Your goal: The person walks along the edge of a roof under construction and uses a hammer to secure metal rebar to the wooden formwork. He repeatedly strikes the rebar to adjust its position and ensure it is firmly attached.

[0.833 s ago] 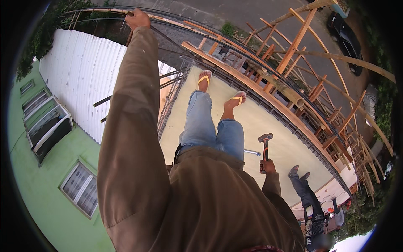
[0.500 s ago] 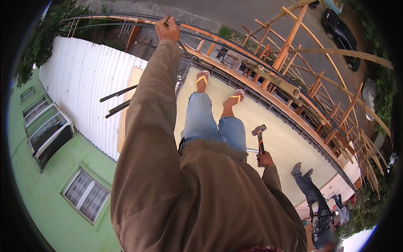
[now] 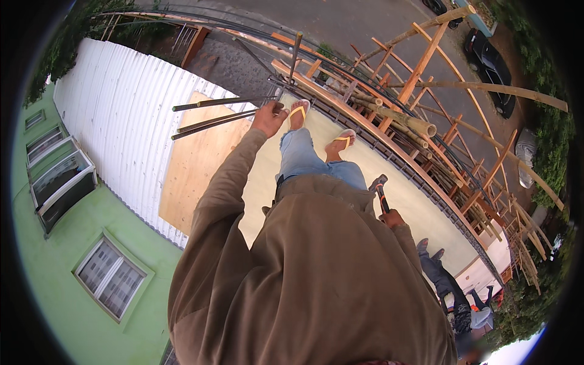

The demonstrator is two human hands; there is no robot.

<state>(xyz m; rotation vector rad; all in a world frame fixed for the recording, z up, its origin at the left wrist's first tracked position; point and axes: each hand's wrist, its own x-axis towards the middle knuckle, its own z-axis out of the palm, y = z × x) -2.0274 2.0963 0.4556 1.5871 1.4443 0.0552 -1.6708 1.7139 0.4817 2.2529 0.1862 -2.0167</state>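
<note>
My left hand (image 3: 268,119) is beside the bases of several dark steel rebars (image 3: 228,121) that slant up from the slab corner. Its fingers are slightly curled and apart, with nothing seen in them. One more rebar (image 3: 295,58) rises just beyond the hand. In my right hand (image 3: 392,218) is a hammer (image 3: 381,196) with a black and orange handle, held head up at my right side. My feet, in yellow-strapped flip-flops (image 3: 297,112), stand on the pale slab (image 3: 389,164).
A long rebar cage (image 3: 420,188) runs along the slab's edge, with bamboo and timber scaffolding (image 3: 413,79) beyond. A plywood sheet (image 3: 194,164) and a white corrugated roof (image 3: 121,103) lie to the left, beside a green wall (image 3: 55,274). Another person (image 3: 447,280) stands at the lower right.
My left hand has let go of the upright rebar's top and come down and nearer, to the slanting rebars. The hammer has shifted slightly right and is still held.
</note>
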